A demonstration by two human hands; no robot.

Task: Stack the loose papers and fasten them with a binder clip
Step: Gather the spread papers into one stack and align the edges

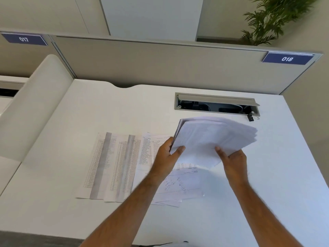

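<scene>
Both hands, left hand [166, 154] and right hand [233, 158], had a closed grip on a fanned bundle of papers [213, 136] raised off the surface [267, 202]; gathering was judged unfinished, loose sheets [114, 166] remaining left of and beneath the grip, binder clip [251, 118] beyond it.

two hands [165, 154], one binder clip [251, 118], two number plates [287, 59]

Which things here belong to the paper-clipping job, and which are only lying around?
For the job:
held paper stack
loose papers on the desk
binder clip

Just there:
cable tray
018 sign
plant
</scene>
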